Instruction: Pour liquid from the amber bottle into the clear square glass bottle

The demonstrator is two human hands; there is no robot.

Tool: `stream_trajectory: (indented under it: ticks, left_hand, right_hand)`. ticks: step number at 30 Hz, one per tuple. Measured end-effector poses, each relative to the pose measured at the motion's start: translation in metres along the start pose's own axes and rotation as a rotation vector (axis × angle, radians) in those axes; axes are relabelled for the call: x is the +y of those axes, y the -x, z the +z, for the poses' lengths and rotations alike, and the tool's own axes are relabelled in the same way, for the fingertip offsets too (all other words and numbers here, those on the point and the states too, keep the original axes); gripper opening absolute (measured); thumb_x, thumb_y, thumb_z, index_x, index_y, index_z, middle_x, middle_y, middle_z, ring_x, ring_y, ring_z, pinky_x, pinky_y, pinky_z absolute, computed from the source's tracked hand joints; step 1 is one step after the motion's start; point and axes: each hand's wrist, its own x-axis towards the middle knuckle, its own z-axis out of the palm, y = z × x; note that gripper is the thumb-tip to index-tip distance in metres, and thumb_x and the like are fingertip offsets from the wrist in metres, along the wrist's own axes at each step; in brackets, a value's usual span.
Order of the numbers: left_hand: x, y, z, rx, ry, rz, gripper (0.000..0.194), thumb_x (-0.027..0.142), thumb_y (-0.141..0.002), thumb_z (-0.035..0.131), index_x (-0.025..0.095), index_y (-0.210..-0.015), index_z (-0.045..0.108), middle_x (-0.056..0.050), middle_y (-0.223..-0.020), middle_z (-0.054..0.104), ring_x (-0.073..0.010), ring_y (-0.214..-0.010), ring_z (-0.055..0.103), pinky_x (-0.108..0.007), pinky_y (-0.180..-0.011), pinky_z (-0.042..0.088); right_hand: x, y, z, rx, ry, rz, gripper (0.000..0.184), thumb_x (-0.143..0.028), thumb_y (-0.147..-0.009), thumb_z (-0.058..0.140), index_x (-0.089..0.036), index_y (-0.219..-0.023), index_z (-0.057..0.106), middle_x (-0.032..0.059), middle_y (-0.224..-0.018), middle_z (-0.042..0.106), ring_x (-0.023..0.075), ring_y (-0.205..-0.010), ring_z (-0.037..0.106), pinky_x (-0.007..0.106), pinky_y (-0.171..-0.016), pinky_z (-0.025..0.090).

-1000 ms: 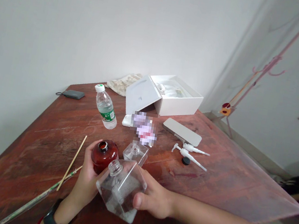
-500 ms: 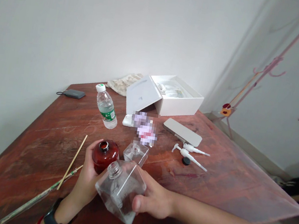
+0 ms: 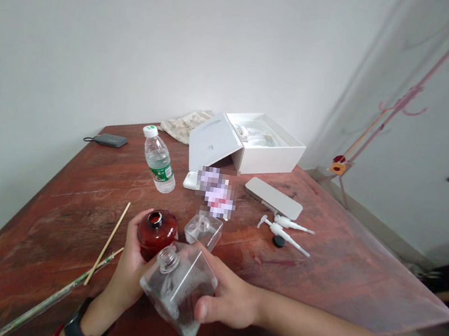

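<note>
My left hand (image 3: pixel 131 258) is wrapped round a dark red-brown round bottle (image 3: pixel 158 232) with an open neck. In my right hand (image 3: pixel 228 293) is a clear square bottle (image 3: pixel 182 286), tilted with its uncapped mouth toward the left, close to the red-brown bottle. Whitish residue clings to the inside of the clear bottle. Behind them stands a smaller clear square bottle (image 3: pixel 210 231), also without a cap. Two white pump heads (image 3: pixel 288 237) lie to the right, beside a small black cap (image 3: pixel 279 241).
A water bottle (image 3: pixel 159 163) stands at the back left, near a grey power bank (image 3: pixel 110 141). Further back are an open white box (image 3: pixel 273 156) and a cloth (image 3: pixel 184 125). A grey case (image 3: pixel 273 197) lies right of centre. Wooden chopsticks (image 3: pixel 108 243) lie at the left.
The clear bottle in my right hand has tipped and shifted slightly left and down. My left hand holds the red-brown bottle almost as before.
</note>
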Motion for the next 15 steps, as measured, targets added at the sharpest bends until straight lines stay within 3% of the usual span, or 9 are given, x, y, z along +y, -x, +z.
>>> stream_trajectory:
  ticks: [15]
  left_hand:
    - [0.0031, 0.0023, 0.0003, 0.01, -0.063, 0.043, 0.085, 0.032, -0.067, 0.099, 0.02, -0.14, 0.057, -0.011, -0.13, 0.076, -0.0333, -0.113, 0.078, -0.042, -0.103, 0.062]
  right_hand:
    - [-0.0009, 0.0009, -0.0001, 0.009, 0.032, 0.039, 0.086, -0.071, -0.076, 0.094, -0.02, -0.132, 0.053, 0.0059, -0.118, 0.066, 0.0214, -0.104, 0.063, 0.036, -0.094, 0.052]
